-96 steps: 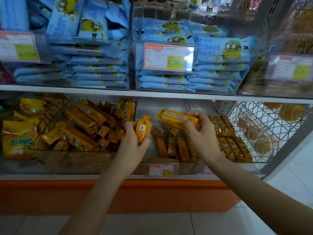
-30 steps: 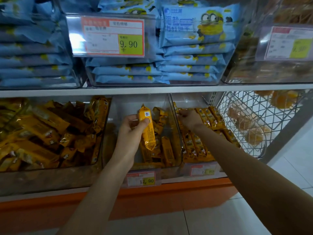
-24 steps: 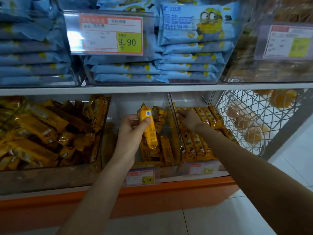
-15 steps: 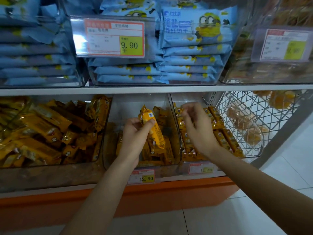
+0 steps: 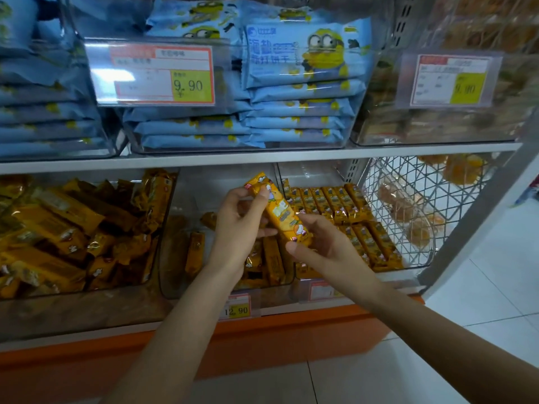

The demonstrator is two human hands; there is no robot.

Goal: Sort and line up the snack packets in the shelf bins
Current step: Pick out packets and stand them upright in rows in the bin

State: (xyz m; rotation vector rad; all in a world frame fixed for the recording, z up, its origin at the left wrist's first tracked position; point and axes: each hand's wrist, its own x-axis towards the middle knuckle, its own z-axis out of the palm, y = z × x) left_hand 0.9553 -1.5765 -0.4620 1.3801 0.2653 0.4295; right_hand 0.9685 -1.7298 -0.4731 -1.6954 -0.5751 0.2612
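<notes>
Far to my left, the left bin (image 5: pixel 26 313) holds a loose heap of yellow packets (image 5: pixel 58 217) lying at every angle. Next along, the middle bin (image 5: pixel 175 272) is sparser, with a few packets (image 5: pixel 194 252) standing or leaning on its floor.

Above that bin's right half, my left hand (image 5: pixel 239 225) grips the upper end of the held packet (image 5: pixel 278 211), thumb laid across its face and fingers curled behind. The packet is in the air, clear of both bins, just in front of the wall between the middle bin and the right one. Its long axis runs on a slant, the top end up and to the left, the bottom end down and to the right.

My right hand (image 5: pixel 323 246) takes that bottom end, pinched between thumb and fingers, so both hands grasp the one packet.

To the right, the right bin (image 5: pixel 309 173) holds the lined-up rows (image 5: pixel 335 202), each packet laid flat with its long axis running front to back, side by side. I judge this is where the packet goes: rightward from the grip and nearer my right hand, which already has the end pointing that way. The slant would have to swing to match those rows. Beyond stands a wire basket (image 5: pixel 408 182) of wrapped buns.
</notes>
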